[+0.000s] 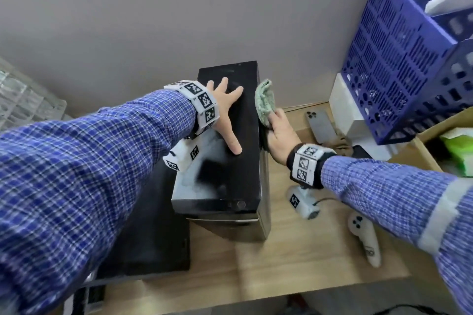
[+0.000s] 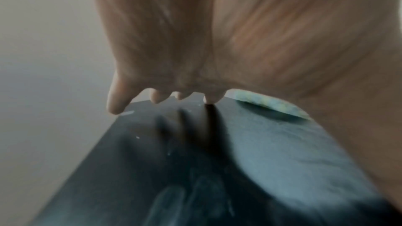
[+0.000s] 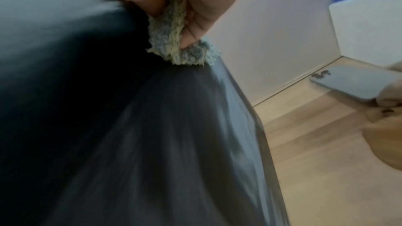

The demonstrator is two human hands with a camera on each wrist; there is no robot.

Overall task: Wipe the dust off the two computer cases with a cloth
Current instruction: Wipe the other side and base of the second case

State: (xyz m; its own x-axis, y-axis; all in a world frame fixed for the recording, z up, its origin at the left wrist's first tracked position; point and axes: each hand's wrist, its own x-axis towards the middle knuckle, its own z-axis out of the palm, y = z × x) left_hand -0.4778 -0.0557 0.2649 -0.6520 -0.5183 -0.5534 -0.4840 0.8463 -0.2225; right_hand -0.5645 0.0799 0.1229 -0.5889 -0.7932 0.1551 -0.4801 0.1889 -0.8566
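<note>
A tall black computer case [image 1: 230,169] stands on the wooden desk, its top smeared with pale dust. My left hand [image 1: 226,112] lies flat on that top with fingers spread; the left wrist view shows the fingertips [image 2: 115,107] touching the case top [image 2: 272,152]. My right hand [image 1: 279,135] grips a green-grey cloth [image 1: 265,100] and holds it against the case's upper right edge. In the right wrist view the fingers [image 3: 191,28] pinch the cloth [image 3: 169,45] on the case's side panel [image 3: 174,143]. A second, lower black case [image 1: 153,238] sits to the left, partly under my left arm.
A blue plastic file rack [image 1: 399,59] stands on a white box [image 1: 353,115] at the right. A phone [image 1: 320,125] and a white controller [image 1: 363,238] lie on the desk [image 1: 294,268]. A cardboard box [image 1: 432,135] is at far right, clear drawers [image 1: 23,100] at far left.
</note>
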